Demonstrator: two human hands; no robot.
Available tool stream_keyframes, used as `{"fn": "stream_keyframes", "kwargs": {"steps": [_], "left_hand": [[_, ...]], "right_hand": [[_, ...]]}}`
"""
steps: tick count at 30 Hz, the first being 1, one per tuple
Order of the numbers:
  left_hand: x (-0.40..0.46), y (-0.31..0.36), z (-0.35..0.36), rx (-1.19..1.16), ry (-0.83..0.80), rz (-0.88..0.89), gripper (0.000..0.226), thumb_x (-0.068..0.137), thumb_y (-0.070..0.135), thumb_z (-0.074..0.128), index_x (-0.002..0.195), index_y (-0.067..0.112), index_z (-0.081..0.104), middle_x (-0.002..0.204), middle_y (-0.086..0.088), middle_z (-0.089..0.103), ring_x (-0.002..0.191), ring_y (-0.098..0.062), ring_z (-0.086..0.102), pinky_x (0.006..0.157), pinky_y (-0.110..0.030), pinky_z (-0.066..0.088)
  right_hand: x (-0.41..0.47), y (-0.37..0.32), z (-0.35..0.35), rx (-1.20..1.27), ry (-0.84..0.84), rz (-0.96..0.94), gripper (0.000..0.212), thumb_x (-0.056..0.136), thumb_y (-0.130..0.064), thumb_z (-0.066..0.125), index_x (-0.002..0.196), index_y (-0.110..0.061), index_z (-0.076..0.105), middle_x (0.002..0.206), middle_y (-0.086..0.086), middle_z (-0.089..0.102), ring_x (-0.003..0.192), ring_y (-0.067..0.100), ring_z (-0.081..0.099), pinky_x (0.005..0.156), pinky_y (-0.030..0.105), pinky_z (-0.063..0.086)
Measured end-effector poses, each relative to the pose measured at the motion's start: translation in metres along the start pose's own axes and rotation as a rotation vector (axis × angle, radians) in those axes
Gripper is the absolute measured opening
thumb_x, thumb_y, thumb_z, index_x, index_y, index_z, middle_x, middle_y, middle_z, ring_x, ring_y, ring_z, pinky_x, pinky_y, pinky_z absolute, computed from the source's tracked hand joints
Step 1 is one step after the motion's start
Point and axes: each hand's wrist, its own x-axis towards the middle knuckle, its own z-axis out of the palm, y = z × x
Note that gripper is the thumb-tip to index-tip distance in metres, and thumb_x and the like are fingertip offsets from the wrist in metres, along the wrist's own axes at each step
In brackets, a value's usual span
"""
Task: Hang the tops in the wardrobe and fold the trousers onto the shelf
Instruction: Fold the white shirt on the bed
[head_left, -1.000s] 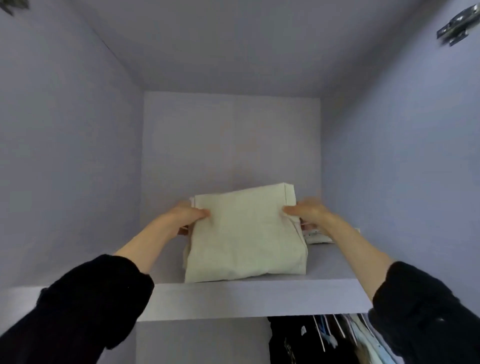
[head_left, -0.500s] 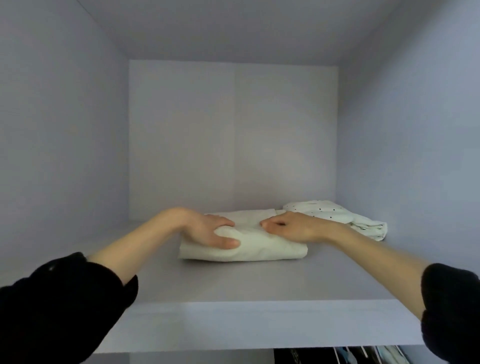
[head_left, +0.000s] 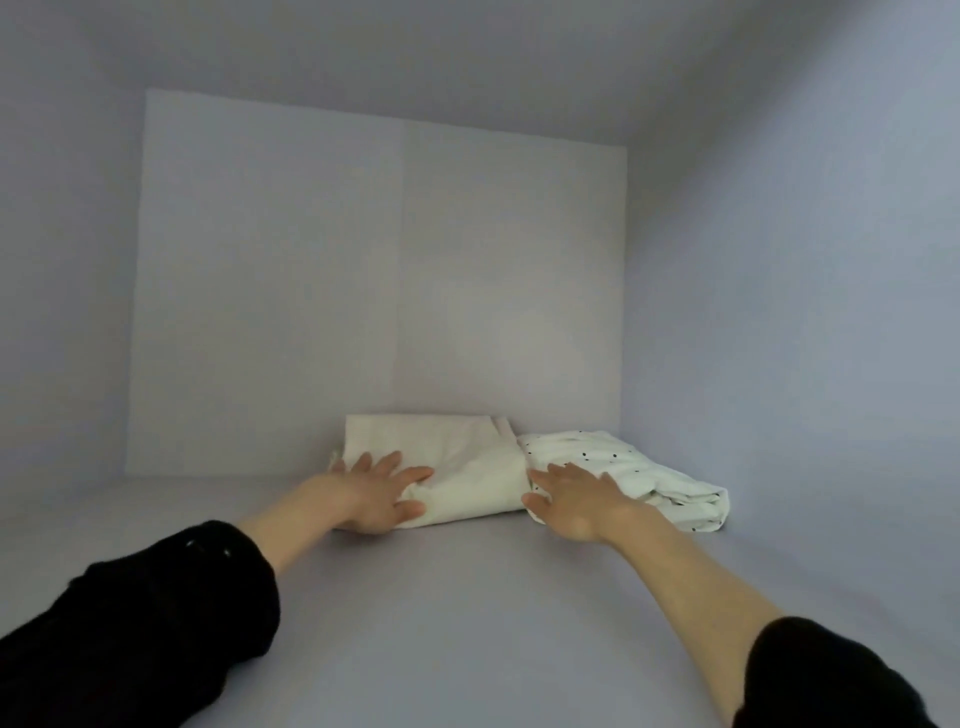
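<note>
Currently folded cream trousers (head_left: 457, 467) lie flat on the wardrobe shelf (head_left: 467, 623), near the back wall (head_left: 363, 286). Left hand (head_left: 374, 493) rests on their left front corner, fingers spread, not gripping. Right hand (head_left: 574, 496) lies flat, fingers straight, on the adjacent dotted white folded garment (head_left: 649, 478), which touches the trousers' right edge.
</note>
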Motion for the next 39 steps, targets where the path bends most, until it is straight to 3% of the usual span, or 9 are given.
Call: {"fn": "stream_keyframes", "kwargs": {"steps": [4, 9, 19, 21, 25, 27, 30, 34, 39], "left_hand": [[-0.019, 0.004, -0.008, 0.049, 0.045, 0.014, 0.061, 0.096, 0.057, 0.023, 0.149, 0.038, -0.002, 0.159, 0.001, -0.008, 0.146, -0.025, -0.004, 0.117, -0.048, 0.002], [-0.070, 0.025, -0.031, -0.136, 0.204, 0.167, 0.062, 0.099, 0.045, 0.034, 0.151, 0.023, 0.008, 0.159, -0.005, 0.006, 0.146, -0.020, 0.006, 0.118, -0.036, 0.012], [-0.225, 0.131, -0.012, -0.866, 0.697, 0.620, 0.038, 0.096, 0.018, 0.049, 0.134, 0.017, 0.047, 0.134, 0.000, 0.051, 0.123, -0.014, 0.046, 0.098, -0.015, 0.028], [-0.259, 0.149, -0.001, -0.994, 0.618, 0.703, 0.034, 0.096, 0.016, 0.048, 0.130, 0.020, 0.050, 0.126, 0.004, 0.055, 0.113, -0.009, 0.051, 0.093, -0.016, 0.038], [-0.326, 0.181, 0.025, -1.169, 0.352, 0.838, 0.025, 0.097, 0.020, 0.047, 0.113, 0.038, 0.052, 0.110, 0.015, 0.059, 0.097, 0.002, 0.056, 0.073, 0.000, 0.040], [-0.355, 0.201, 0.038, -1.204, 0.278, 0.887, 0.023, 0.097, 0.019, 0.048, 0.108, 0.038, 0.052, 0.105, 0.016, 0.062, 0.098, 0.000, 0.059, 0.074, -0.001, 0.040], [-0.411, 0.256, 0.055, -1.193, 0.150, 1.014, 0.022, 0.095, 0.013, 0.050, 0.111, 0.028, 0.055, 0.102, 0.005, 0.064, 0.099, -0.013, 0.062, 0.079, -0.010, 0.042], [-0.500, 0.328, 0.063, -1.176, -0.040, 1.245, 0.025, 0.095, 0.014, 0.051, 0.102, 0.038, 0.054, 0.104, 0.001, 0.066, 0.097, -0.013, 0.063, 0.083, -0.019, 0.046], [-0.606, 0.416, 0.066, -1.170, -0.232, 1.442, 0.022, 0.096, 0.019, 0.048, 0.110, 0.034, 0.058, 0.106, 0.007, 0.065, 0.095, -0.009, 0.063, 0.086, -0.018, 0.046]], "right_hand": [[-0.010, -0.003, -0.005, 0.077, 0.126, -0.020, 0.043, 0.102, -0.035, 0.028, 0.143, -0.022, 0.033, 0.150, 0.003, 0.030, 0.141, 0.020, 0.020, 0.112, 0.049, 0.013], [-0.046, -0.012, -0.015, 0.180, 0.129, 0.024, 0.053, 0.101, -0.038, 0.031, 0.150, -0.021, 0.019, 0.159, 0.002, 0.008, 0.146, 0.021, 0.009, 0.117, 0.046, 0.010], [-0.246, -0.019, -0.024, 0.327, 0.573, 0.192, 0.039, 0.097, -0.023, 0.045, 0.135, -0.014, 0.047, 0.139, 0.008, 0.048, 0.128, 0.025, 0.042, 0.103, 0.032, 0.033], [-0.299, -0.020, -0.013, 0.371, 0.601, 0.272, 0.037, 0.098, -0.022, 0.044, 0.133, -0.014, 0.049, 0.135, 0.006, 0.051, 0.123, 0.022, 0.047, 0.099, 0.026, 0.033], [-0.415, -0.027, 0.013, 0.489, 0.635, 0.427, 0.030, 0.098, -0.021, 0.046, 0.126, -0.016, 0.055, 0.117, -0.001, 0.060, 0.097, 0.009, 0.053, 0.079, 0.009, 0.032], [-0.468, -0.034, 0.024, 0.532, 0.615, 0.483, 0.029, 0.098, -0.022, 0.047, 0.124, -0.017, 0.057, 0.106, -0.006, 0.059, 0.091, 0.006, 0.053, 0.074, 0.006, 0.034], [-0.562, -0.039, 0.037, 0.544, 0.536, 0.588, 0.028, 0.097, -0.024, 0.049, 0.122, -0.018, 0.060, 0.109, -0.008, 0.062, 0.097, 0.005, 0.056, 0.077, -0.001, 0.036], [-0.683, -0.039, 0.049, 0.583, 0.522, 0.766, 0.025, 0.096, -0.023, 0.051, 0.118, -0.019, 0.063, 0.111, -0.006, 0.066, 0.100, 0.010, 0.062, 0.089, 0.015, 0.044], [-0.834, -0.029, 0.056, 0.542, 0.560, 1.030, 0.025, 0.096, -0.019, 0.052, 0.117, -0.013, 0.064, 0.103, -0.006, 0.066, 0.092, 0.009, 0.061, 0.083, 0.010, 0.042]]}}
